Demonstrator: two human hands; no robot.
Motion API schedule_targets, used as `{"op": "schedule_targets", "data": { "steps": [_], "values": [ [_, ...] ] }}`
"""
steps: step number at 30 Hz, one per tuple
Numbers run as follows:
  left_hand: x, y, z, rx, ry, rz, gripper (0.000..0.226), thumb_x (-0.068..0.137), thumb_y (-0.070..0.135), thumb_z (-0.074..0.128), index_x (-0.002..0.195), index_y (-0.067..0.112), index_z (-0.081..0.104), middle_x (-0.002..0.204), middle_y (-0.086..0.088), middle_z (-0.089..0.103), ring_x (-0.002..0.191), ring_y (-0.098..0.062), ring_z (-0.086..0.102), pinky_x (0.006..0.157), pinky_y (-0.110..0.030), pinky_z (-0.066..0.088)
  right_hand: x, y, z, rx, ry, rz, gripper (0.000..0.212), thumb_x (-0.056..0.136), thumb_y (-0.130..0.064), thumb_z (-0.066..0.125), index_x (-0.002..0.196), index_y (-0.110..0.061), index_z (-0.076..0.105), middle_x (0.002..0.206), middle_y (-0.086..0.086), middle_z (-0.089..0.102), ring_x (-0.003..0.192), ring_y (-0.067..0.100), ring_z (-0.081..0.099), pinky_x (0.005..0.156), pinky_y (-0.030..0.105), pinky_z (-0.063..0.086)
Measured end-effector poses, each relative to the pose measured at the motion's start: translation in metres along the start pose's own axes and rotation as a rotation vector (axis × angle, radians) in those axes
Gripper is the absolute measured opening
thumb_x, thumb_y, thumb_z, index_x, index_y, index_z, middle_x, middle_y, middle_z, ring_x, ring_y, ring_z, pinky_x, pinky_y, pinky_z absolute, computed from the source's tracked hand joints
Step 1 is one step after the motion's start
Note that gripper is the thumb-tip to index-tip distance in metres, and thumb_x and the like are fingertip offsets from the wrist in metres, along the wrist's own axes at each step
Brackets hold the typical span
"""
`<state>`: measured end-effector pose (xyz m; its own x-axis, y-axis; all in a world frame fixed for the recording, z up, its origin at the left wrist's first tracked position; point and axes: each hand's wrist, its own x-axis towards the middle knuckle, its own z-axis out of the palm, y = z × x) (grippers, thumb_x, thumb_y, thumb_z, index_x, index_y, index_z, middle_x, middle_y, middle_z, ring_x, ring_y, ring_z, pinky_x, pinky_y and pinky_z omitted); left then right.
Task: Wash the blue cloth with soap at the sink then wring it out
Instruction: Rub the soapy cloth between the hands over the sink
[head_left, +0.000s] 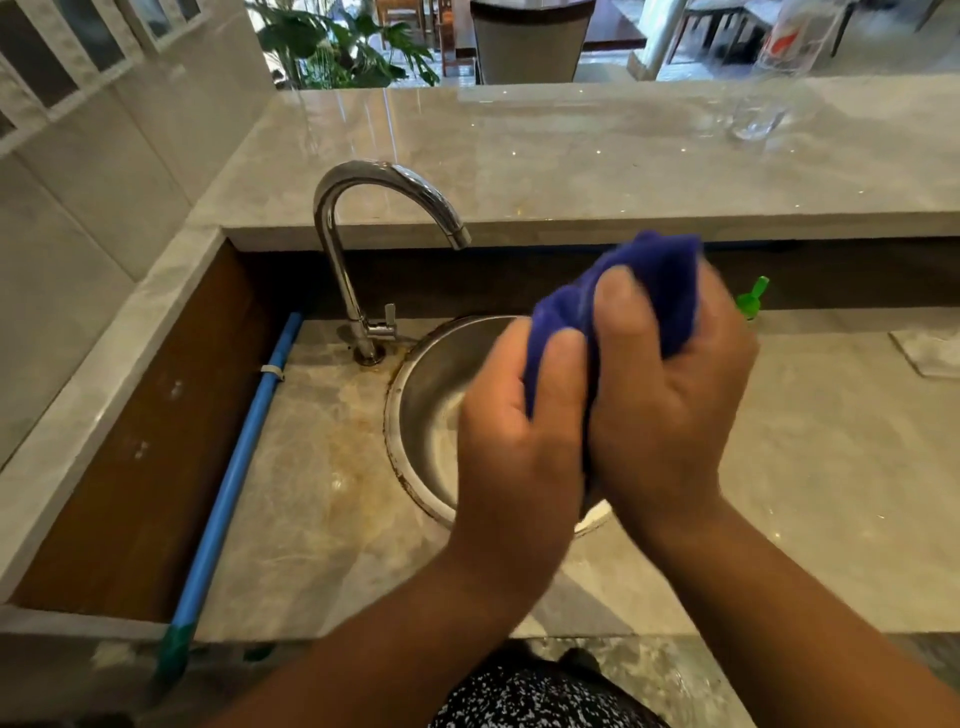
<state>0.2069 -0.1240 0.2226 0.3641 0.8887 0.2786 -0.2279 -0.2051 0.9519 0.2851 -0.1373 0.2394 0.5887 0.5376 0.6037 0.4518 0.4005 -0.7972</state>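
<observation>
Both hands clamp the blue cloth (639, 296), bunched up between them: left hand (519, 441) gripping its lower fold, right hand (670, 410) wrapped round the upper wad, knuckles touching. Directly beneath the grip sits the round steel sink (431, 410). Off to the left rises the chrome tap (343, 249), no water visible. Just behind the right hand, a green bottle cap (752, 299) peeks out.

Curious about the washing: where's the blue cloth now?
In the head view, the blue cloth is gripped by the left hand and right hand above the sink, right of the tap.
</observation>
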Motion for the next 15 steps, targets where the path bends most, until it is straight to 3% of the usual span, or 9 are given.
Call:
{"op": "schedule_targets", "data": {
  "steps": [3,6,8,11,13,15],
  "values": [
    [0.009,0.006,-0.001,0.034,-0.046,0.037,0.029,0.102,0.026,0.052,0.079,0.009,0.055,0.066,-0.004,0.051,0.059,-0.013,0.047,0.052,-0.03,0.041,-0.004,0.005,0.002,0.053,0.092,0.064,0.013,0.095,-0.021,0.049,0.084,-0.023,0.055,0.068,-0.01,0.056,0.061,0.009,0.052,0.058,0.027,0.044],
    [0.034,0.011,-0.015,0.046,0.049,0.056,0.028,0.101,0.031,0.051,0.075,0.021,0.053,0.066,0.003,0.051,0.058,-0.013,0.047,0.055,-0.032,0.04,-0.041,0.001,0.006,0.081,-0.105,0.118,0.015,0.093,-0.024,0.049,0.08,-0.02,0.055,0.068,-0.006,0.056,0.057,0.005,0.049,0.052,0.028,0.042],
    [0.032,0.007,-0.017,0.055,0.07,0.033,0.031,0.101,0.036,0.049,0.076,0.018,0.054,0.066,0.001,0.051,0.06,-0.016,0.048,0.055,-0.038,0.041,-0.04,-0.001,0.006,0.058,-0.181,0.077,0.018,0.092,-0.023,0.049,0.075,-0.016,0.053,0.066,-0.003,0.053,0.055,0.006,0.046,0.049,0.028,0.04],
    [0.004,0.001,-0.006,0.011,0.007,0.008,0.034,0.101,0.033,0.049,0.084,0.004,0.055,0.069,-0.005,0.053,0.061,-0.016,0.049,0.055,-0.034,0.044,-0.001,0.002,0.002,-0.009,-0.041,0.004,0.016,0.093,-0.019,0.05,0.078,-0.019,0.056,0.063,0.0,0.051,0.056,0.008,0.047,0.052,0.025,0.04],
    [-0.002,0.002,-0.003,0.047,-0.052,0.038,0.031,0.098,0.031,0.05,0.08,0.006,0.055,0.065,-0.001,0.053,0.057,-0.01,0.048,0.049,-0.026,0.042,0.006,0.006,0.002,0.042,0.062,0.031,0.017,0.094,-0.019,0.049,0.079,-0.023,0.054,0.062,-0.007,0.052,0.057,0.006,0.049,0.055,0.022,0.042],
    [0.01,0.004,-0.01,0.057,-0.007,0.046,0.029,0.099,0.031,0.053,0.075,0.014,0.055,0.062,0.004,0.051,0.056,-0.008,0.047,0.051,-0.026,0.041,-0.015,0.007,0.007,0.097,0.043,0.097,0.015,0.094,-0.02,0.049,0.081,-0.026,0.055,0.065,-0.011,0.055,0.058,0.001,0.05,0.055,0.02,0.042]
  ]
}}
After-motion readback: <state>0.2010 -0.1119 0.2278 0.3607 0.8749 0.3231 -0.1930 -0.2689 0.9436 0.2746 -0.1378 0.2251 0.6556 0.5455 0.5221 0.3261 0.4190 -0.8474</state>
